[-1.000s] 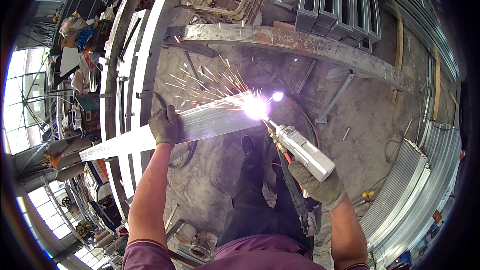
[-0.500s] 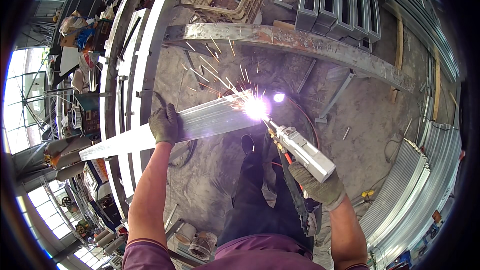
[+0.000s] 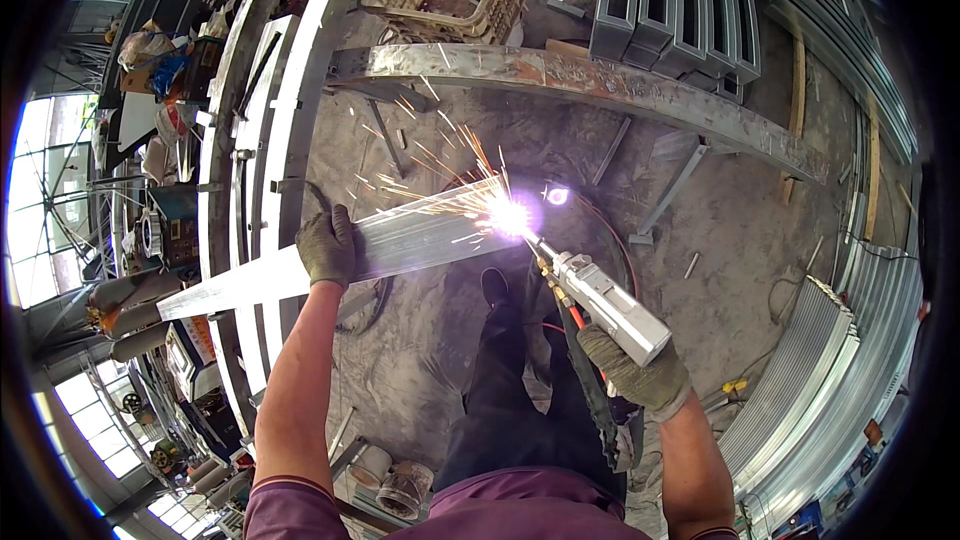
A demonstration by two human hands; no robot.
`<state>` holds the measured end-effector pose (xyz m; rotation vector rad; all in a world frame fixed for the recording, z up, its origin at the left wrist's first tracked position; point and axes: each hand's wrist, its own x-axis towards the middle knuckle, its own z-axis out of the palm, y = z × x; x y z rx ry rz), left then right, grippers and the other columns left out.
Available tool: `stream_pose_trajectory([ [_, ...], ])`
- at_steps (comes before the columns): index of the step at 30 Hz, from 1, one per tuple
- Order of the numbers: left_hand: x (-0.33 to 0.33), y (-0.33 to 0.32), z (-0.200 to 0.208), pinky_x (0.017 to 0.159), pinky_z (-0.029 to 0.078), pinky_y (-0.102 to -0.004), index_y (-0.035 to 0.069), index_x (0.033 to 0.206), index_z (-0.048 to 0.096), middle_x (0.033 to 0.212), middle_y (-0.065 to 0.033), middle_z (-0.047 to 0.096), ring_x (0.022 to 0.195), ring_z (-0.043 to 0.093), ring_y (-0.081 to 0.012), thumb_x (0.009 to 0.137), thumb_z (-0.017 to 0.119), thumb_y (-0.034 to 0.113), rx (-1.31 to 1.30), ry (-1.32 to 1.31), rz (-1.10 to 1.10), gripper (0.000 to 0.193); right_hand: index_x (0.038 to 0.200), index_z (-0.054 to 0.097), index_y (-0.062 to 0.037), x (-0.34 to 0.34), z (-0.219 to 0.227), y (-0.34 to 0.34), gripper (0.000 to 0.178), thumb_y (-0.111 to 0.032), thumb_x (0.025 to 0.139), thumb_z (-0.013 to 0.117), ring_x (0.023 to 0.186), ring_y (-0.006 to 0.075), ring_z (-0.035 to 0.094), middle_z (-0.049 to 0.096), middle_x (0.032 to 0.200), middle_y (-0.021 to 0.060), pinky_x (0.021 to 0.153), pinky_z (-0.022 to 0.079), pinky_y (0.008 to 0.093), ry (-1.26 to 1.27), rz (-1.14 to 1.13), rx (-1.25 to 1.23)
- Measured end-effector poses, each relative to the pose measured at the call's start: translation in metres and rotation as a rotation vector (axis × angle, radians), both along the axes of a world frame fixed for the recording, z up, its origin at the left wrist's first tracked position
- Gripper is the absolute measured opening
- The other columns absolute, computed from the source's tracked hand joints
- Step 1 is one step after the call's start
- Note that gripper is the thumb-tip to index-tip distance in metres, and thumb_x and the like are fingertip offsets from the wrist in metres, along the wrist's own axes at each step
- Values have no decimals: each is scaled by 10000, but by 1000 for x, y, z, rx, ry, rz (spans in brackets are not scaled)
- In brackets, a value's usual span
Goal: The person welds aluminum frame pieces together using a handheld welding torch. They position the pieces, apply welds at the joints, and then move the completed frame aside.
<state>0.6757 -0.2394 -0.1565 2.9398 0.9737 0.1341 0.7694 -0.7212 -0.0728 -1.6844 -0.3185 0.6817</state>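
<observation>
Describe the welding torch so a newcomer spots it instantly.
Follow the long metal bar across mid-view rightward to the bright glare. Just below and right of it, the gloved right hand holds the welding torch. Unlike the flat bar, it has a boxy silver body narrowing to a nozzle.

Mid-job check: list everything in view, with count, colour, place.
metal bar: one, silver, left of centre, over rails
torch: one, silver, right of centre
glow: one large, violet, torch tip
sparks: many, orange, around glow
rails: several, pale grey, left
beam: one, grey and rusty, upper middle
crate: one, beige, top centre
frames: several, grey, top right
planks: several, brown, right
metal strips: many, silver, lower right
buckets: two, dirty white, bottom, left
clutter: uncountable, mixed colours, left
trousers: one pair, dark, lower middle
shirt: one, purple, bottom
left hand: one, olive glove, on the bar
right hand: one, olive glove, around torch
</observation>
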Motion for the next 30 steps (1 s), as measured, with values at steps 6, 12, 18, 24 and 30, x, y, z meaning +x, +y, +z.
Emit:
stream_pose_trajectory([
  [6,1,1,-2,858,447,-545,59,785,704,851,-197,699,869,635,-439,1069,484,394,-6,1,2,491,1199,747,-19,-1,-2,-3,328,-156,916,841,943,187,781,802,1049,106,784,614,310,34,3,5],
  [12,0,1,-3,868,446,-544,62,803,710,865,-196,702,884,638,-437,1072,472,405,15,2,7,496,1202,743,-21,3,4,-1,335,-130,904,851,943,184,777,800,1043,98,787,611,306,23,31,-19],
  [18,2,0,-2,877,445,-547,56,811,712,874,-202,701,895,634,-441,1074,473,407,25,17,12,499,1193,743,-26,-2,-1,-3,331,-112,894,857,953,175,774,799,1050,91,803,607,301,12,12,21],
  [24,1,0,-2,874,444,-551,51,811,711,877,-206,700,902,631,-451,1073,474,407,19,-16,1,502,1190,743,-31,-3,-2,-5,329,-118,894,856,947,181,772,796,1055,87,795,607,305,-37,44,-19],
  [30,4,-1,-1,876,442,-557,44,809,709,879,-216,696,904,625,-460,1072,473,407,10,-1,17,507,1186,740,-27,-2,-1,-4,315,-134,910,845,914,186,771,792,1028,86,772,603,315,-37,36,-12],
])
